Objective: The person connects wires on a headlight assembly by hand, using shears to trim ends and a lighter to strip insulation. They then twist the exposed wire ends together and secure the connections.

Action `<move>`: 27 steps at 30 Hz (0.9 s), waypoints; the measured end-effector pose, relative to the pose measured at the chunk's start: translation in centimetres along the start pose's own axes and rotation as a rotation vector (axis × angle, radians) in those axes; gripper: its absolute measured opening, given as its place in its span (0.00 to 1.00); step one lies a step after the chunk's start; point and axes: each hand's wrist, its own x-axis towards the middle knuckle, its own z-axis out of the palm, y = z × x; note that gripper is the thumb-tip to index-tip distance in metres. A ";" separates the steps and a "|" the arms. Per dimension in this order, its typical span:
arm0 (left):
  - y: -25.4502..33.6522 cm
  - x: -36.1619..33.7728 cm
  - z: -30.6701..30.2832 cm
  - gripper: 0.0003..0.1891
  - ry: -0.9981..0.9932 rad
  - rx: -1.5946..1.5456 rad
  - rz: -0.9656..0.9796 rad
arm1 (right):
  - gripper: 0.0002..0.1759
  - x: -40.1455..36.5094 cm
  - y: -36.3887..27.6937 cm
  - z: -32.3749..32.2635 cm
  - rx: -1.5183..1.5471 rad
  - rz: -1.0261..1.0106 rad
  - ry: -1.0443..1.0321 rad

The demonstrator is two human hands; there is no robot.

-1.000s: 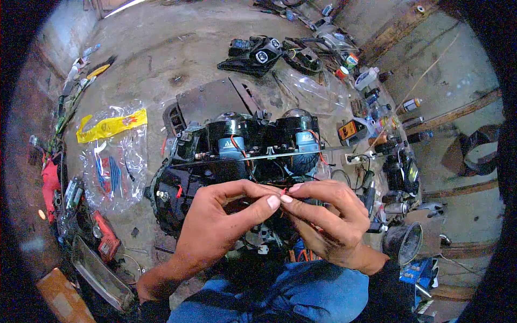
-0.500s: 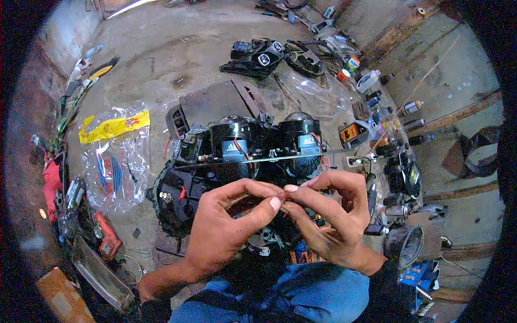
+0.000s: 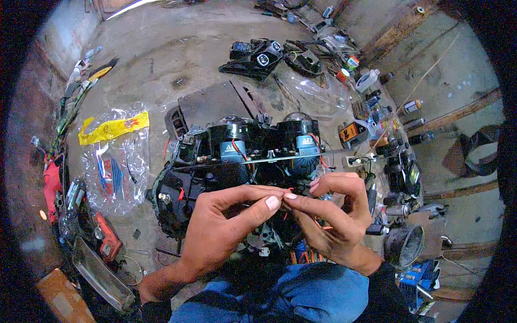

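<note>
Concrete under it all? (Desk)

Yes. A stained grey concrete floor (image 3: 161,59) runs out beyond the hands to rough walls. The person sits on it, blue jeans (image 3: 301,296) just below the wrists. (Photographer)

What is being held? (Desk)

A thin red wire (image 3: 289,190), short, its end curling upward. The left hand (image 3: 226,226) and right hand (image 3: 336,215) meet fingertip to fingertip, each thumb and forefinger pinching it. The other right fingers curl above. (Photographer)

Where does it sit? (Desk)

Between the tips of both hands, directly over a black headlight assembly (image 3: 253,151) whose twin round lamp housings stand just beyond the knuckles. The hands cover its near half, so where the wire leads cannot be told. (Photographer)

And around them? (Desk)

Out past the left hand lie a clear plastic bag (image 3: 116,161) with a yellow label and, nearer the forearm, a red-cased tool (image 3: 106,237). Out past the right hand are an orange meter (image 3: 349,130) and a white bottle (image 3: 368,79) among small cans. Far beyond the fingertips lies a second headlight unit (image 3: 258,54). (Photographer)
</note>
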 end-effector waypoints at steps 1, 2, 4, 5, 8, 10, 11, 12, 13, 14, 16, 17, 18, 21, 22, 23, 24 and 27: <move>0.1 0.0 0.1 0.11 0.016 0.016 -0.008 | 0.22 0.0 0.0 0.0 -0.010 0.000 0.003; 0.4 0.0 0.2 0.11 0.032 0.032 -0.016 | 0.22 0.1 -0.1 0.0 -0.020 0.001 0.006; 0.3 0.0 0.2 0.11 0.054 0.058 0.007 | 0.22 0.2 -0.1 0.1 -0.015 -0.004 0.030; 0.0 0.0 0.0 0.11 0.060 0.068 0.038 | 0.23 0.2 0.0 0.2 0.000 -0.009 0.051; -0.4 0.1 -0.1 0.11 0.059 0.090 0.092 | 0.22 0.1 0.1 0.5 0.020 0.003 0.074; -0.3 0.1 -0.1 0.11 0.047 0.096 0.080 | 0.21 -0.1 0.2 0.7 0.019 0.018 0.074; 0.0 0.1 0.0 0.11 0.039 0.096 0.059 | 0.20 -0.1 0.2 0.8 0.016 0.022 0.074; 0.2 0.2 0.0 0.12 0.031 0.097 0.038 | 0.19 -0.2 0.2 0.9 0.013 0.027 0.074; 0.2 0.3 -0.1 0.12 0.020 0.082 0.006 | 0.19 -0.3 0.2 0.9 0.005 0.029 0.076; 0.1 0.4 -0.1 0.12 0.010 0.067 -0.025 | 0.18 -0.4 0.2 0.9 -0.002 0.031 0.077; 0.3 0.7 -0.3 0.13 -0.011 0.046 -0.100 | 0.18 -0.4 0.2 0.9 -0.019 0.021 0.069; 0.5 0.9 -0.5 0.13 -0.023 0.041 -0.143 | 0.18 -0.3 0.2 0.9 -0.029 0.010 0.059; 0.6 1.0 -0.6 0.14 -0.033 0.035 -0.187 | 0.18 -0.2 0.2 0.8 -0.038 -0.002 0.049; 0.6 0.9 -0.6 0.14 -0.065 0.032 -0.107 | 0.19 -0.1 0.3 0.8 -0.055 -0.058 0.039; 0.6 0.9 -0.7 0.14 -0.079 0.020 -0.116 | 0.20 -0.1 0.3 0.9 -0.059 -0.061 0.043; 0.7 1.0 -0.9 0.14 -0.093 0.009 -0.123 | 0.20 -0.1 0.3 0.9 -0.063 -0.066 0.048; 0.7 1.0 -1.1 0.14 -0.107 -0.001 -0.130 | 0.21 -0.1 0.2 1.0 -0.067 -0.070 0.053; 0.2 1.2 -1.4 0.15 -0.118 -0.066 -0.160 | 0.21 0.1 -0.2 0.9 -0.080 -0.057 0.067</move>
